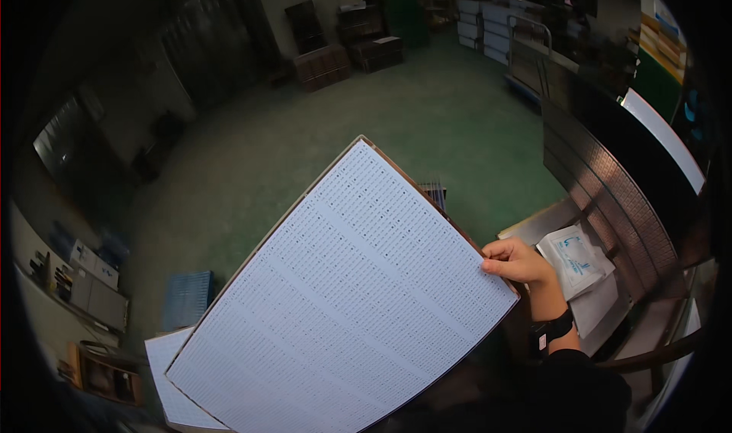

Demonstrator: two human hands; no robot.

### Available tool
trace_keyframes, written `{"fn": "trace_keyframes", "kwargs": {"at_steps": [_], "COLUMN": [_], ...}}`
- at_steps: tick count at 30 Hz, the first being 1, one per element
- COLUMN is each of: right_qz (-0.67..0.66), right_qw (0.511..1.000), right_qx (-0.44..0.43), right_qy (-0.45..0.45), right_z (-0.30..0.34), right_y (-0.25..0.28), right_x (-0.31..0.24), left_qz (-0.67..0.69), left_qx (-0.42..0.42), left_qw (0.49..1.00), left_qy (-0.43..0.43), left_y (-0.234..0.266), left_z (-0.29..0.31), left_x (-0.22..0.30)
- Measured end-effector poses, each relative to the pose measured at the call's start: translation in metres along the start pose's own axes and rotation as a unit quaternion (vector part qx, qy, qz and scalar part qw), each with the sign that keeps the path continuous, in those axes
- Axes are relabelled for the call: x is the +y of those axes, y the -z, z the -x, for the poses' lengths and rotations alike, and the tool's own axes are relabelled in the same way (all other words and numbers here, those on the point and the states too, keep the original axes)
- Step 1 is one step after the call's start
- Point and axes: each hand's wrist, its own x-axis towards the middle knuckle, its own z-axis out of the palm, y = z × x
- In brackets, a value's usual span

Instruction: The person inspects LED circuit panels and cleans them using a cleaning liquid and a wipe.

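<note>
A large white rectangular panel (343, 296), covered in rows of tiny dark marks and edged in brown, slants across the lower middle of the head view. My right hand (520, 267) is closed on its right edge, the thumb on the white face and the fingers curled behind. A dark band circles that wrist. A second white panel (177, 376) shows partly from beneath the first one's lower left edge. My left hand is not in view.
To the right, a white packet with blue print (576, 261) lies on a light surface beside upright copper-brown sheets (610, 173). A blue crate-like stack (187, 299) stands left. Farther off are a trolley (530, 51), brown boxes (324, 67) and the green floor (252, 151).
</note>
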Motion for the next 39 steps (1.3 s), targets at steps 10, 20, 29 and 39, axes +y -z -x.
{"fn": "trace_keyframes", "kwargs": {"at_steps": [10, 20, 29, 39], "right_qz": [0.01, -0.152, -0.415, -0.409], "right_qw": [1.0, 0.984, 0.897, 0.896], "right_qx": [0.001, 0.091, 0.127, -0.153], "right_qy": [-0.01, 0.003, 0.084, -0.086], "right_z": [0.005, -0.012, -0.012, -0.001], "right_y": [-0.003, 0.005, -0.035, -0.17], "right_x": [0.001, 0.055, 0.107, 0.095], "left_qz": [-0.021, -0.101, 0.581, 0.215], "left_qx": [0.005, -0.053, -0.306, -0.296], "left_qw": [0.999, 0.993, 0.739, 0.924], "left_qy": [0.037, 0.013, 0.15, 0.114], "left_y": [-0.001, 0.043, -0.025, -0.073], "left_z": [0.005, 0.006, -0.001, 0.026], "left_x": [0.001, 0.025, 0.026, 0.059]}}
